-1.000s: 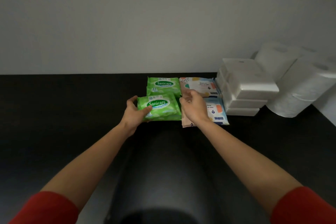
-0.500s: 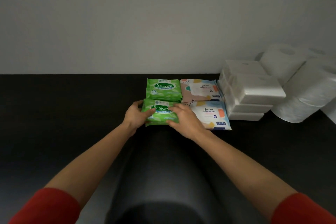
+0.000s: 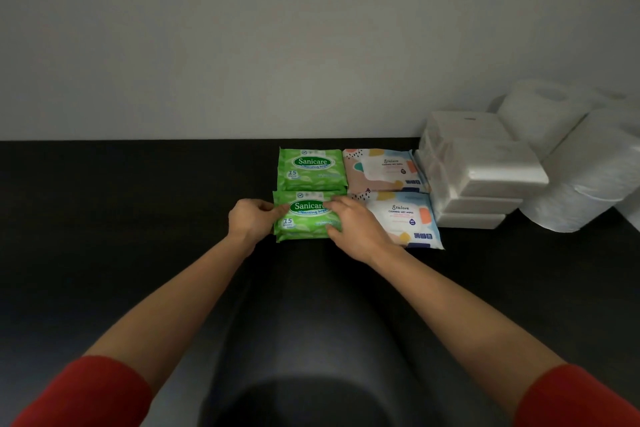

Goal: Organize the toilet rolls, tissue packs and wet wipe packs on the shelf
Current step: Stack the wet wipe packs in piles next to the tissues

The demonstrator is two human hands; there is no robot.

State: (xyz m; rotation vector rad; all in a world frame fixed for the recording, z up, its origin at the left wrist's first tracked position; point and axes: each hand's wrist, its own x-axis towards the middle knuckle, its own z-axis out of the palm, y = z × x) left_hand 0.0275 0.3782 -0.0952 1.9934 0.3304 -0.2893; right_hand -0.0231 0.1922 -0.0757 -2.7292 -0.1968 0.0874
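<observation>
Two green Sanicare wet wipe packs lie on the black shelf (image 3: 138, 218), one behind the other. My left hand (image 3: 251, 220) grips the left edge of the near green pack (image 3: 304, 218), thumb on top. My right hand (image 3: 356, 227) holds its right edge, fingers curled over the top. The far green pack (image 3: 311, 168) touches it from behind. To their right lie two pastel wet wipe packs, far (image 3: 381, 170) and near (image 3: 405, 220). Stacked white tissue packs (image 3: 485, 170) and white toilet rolls (image 3: 585, 173) stand further right.
A pale wall (image 3: 277, 45) closes the back of the shelf. Bare black shelf surface stretches to the left of the packs and toward the front. A dark rounded shape (image 3: 311, 340) lies between my forearms.
My right hand has moved left from the near pastel pack onto the near green pack. The green pack has been squared up against the far green pack.
</observation>
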